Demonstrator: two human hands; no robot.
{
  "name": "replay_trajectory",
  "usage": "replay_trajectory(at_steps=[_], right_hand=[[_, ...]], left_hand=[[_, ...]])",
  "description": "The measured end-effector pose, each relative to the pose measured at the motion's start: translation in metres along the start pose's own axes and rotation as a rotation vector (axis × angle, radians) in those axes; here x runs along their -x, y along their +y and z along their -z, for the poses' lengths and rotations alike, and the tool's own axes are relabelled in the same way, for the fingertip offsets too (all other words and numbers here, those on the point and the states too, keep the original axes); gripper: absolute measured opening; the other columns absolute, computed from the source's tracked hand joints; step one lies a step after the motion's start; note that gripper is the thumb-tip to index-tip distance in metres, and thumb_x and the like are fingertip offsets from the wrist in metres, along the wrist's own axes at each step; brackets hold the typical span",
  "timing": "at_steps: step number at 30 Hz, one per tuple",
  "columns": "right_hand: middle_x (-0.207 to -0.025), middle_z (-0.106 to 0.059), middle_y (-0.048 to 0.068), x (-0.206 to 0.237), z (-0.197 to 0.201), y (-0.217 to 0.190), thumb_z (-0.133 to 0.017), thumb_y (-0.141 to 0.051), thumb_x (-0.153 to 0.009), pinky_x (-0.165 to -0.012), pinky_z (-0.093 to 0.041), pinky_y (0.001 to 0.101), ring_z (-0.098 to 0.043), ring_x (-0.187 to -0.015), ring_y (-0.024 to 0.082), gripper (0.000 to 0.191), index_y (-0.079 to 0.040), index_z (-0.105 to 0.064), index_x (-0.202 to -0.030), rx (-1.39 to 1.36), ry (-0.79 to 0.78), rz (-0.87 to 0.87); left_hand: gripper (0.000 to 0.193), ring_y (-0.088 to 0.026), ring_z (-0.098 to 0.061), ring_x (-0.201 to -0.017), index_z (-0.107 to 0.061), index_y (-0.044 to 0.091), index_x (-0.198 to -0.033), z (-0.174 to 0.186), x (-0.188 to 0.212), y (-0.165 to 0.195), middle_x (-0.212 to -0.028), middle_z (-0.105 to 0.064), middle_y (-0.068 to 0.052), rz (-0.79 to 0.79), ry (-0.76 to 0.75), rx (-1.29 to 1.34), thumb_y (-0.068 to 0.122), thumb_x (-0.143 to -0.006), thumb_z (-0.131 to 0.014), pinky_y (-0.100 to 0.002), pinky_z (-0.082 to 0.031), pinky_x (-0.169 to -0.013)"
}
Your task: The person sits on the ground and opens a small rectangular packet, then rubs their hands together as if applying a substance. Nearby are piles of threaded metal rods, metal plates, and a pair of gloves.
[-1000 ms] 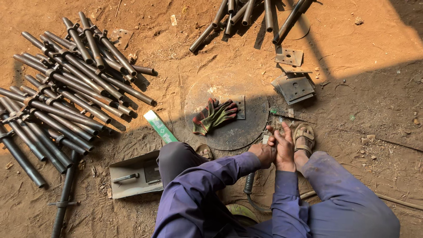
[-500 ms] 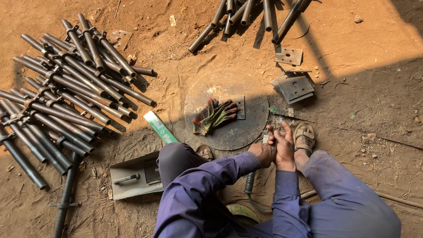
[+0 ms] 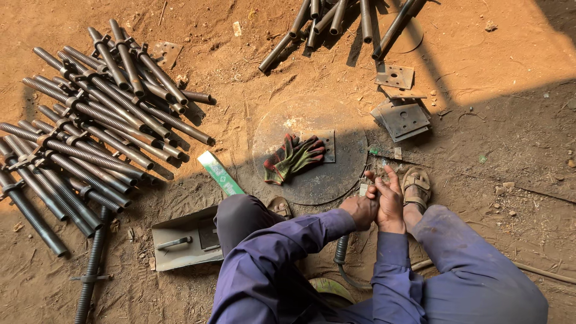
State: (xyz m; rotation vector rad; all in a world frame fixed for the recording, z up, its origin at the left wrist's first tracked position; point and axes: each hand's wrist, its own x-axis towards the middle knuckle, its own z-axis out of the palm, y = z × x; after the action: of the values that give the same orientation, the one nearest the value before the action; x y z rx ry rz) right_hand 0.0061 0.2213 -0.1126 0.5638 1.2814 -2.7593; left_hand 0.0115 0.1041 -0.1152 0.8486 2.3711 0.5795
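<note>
Matt rusty metal disc (image 3: 312,180), cloth gloves (image 3: 293,157), dull threaded steel rods (image 3: 90,132).

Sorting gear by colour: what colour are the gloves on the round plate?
Red and dark green gloves, clearest in the head view.

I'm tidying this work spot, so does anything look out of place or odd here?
The work gloves lie crumpled on the round metal plate while both hands, left hand and right hand, are bare. One threaded rod lies apart from the big rod pile.
</note>
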Motion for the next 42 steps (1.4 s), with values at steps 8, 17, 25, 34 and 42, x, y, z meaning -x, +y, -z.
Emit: replay_trajectory(at_steps=[8,17,25,34,42], right_hand=[[-0.118,-0.068,0.021,0.0,0.014,-0.015,-0.051,-0.005,-0.107,-0.058,-0.05,0.021,-0.055,-0.072,0.009,0.06,-0.009,-0.029,-0.163,-0.147,-0.039,0.068],[-0.12,-0.067,0.022,0.003,0.011,-0.02,-0.053,-0.004,-0.106,-0.058,-0.052,0.0204,-0.056,-0.071,0.009,0.066,-0.01,-0.027,-0.166,-0.179,-0.051,0.027],[-0.115,-0.066,0.022,0.0,0.003,-0.004,-0.051,-0.006,-0.104,-0.057,-0.051,0.0221,-0.056,-0.07,0.011,0.063,-0.011,-0.026,-0.162,0.048,0.002,0.021],[-0.118,-0.068,0.021,-0.003,0.026,-0.02,-0.052,-0.006,-0.109,-0.059,-0.051,0.0208,-0.055,-0.073,0.009,0.058,-0.008,-0.031,-0.163,-0.244,-0.068,0.077],[-0.115,-0.068,0.02,0.002,0.005,-0.009,-0.052,-0.007,-0.105,-0.058,-0.052,0.0224,-0.056,-0.071,0.009,0.059,-0.012,-0.032,-0.16,-0.073,0.023,-0.028]], left_hand=[[0.042,-0.033,-0.072,-0.073,-0.041,0.006,-0.117,0.009,0.01,0.02,-0.086,-0.07,-0.02,0.056,-0.264,0.16,0.006,-0.084,-0.066,-0.043,-0.061,-0.057],[0.03,-0.03,-0.07,-0.069,-0.047,0.003,-0.114,0.011,0.01,0.021,-0.084,-0.068,-0.017,0.177,-0.364,0.279,0.01,-0.09,-0.063,-0.043,-0.062,-0.058],[0.024,-0.03,-0.07,-0.067,-0.057,-0.004,-0.103,0.022,0.005,0.017,-0.083,-0.069,-0.017,0.022,-0.066,-0.045,0.008,-0.085,-0.066,-0.042,-0.06,-0.056],[0.02,-0.032,-0.067,-0.062,-0.05,-0.003,-0.106,-0.001,0.007,0.018,-0.076,-0.065,-0.018,0.065,-0.302,0.253,0.006,-0.09,-0.056,-0.044,-0.058,-0.052],[0.017,-0.029,-0.069,-0.065,-0.051,0.002,-0.109,0.005,0.001,0.011,-0.083,-0.065,-0.015,0.069,-0.229,0.017,0.011,-0.096,-0.053,-0.043,-0.062,-0.053]])
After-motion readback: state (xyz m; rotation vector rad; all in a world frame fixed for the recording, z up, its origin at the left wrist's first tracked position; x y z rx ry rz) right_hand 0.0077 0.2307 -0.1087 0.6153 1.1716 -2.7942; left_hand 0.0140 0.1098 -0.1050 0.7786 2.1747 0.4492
